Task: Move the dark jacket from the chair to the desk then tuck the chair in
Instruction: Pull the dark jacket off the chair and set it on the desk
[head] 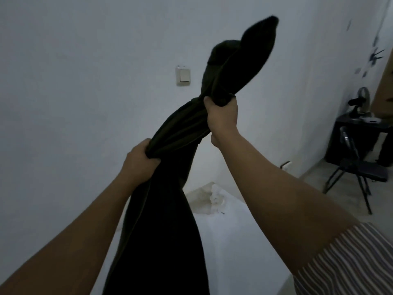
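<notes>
The dark jacket (170,209) hangs bunched in the air in front of me, held by both hands. My left hand (139,159) grips a fold low on the left. Higher up, my right hand (222,118) is closed on the fabric, and a loose end of the jacket flips up above it. At the far right stands a dark folding chair (357,169), turned out from a dark desk (359,133) against the wall. Both are well away from my hands.
A white bed or mattress (244,241) lies below the jacket. The white wall ahead carries a light switch (183,76). On the desk stand a small fan (363,99) and a few small items. A socket (285,165) sits low on the wall.
</notes>
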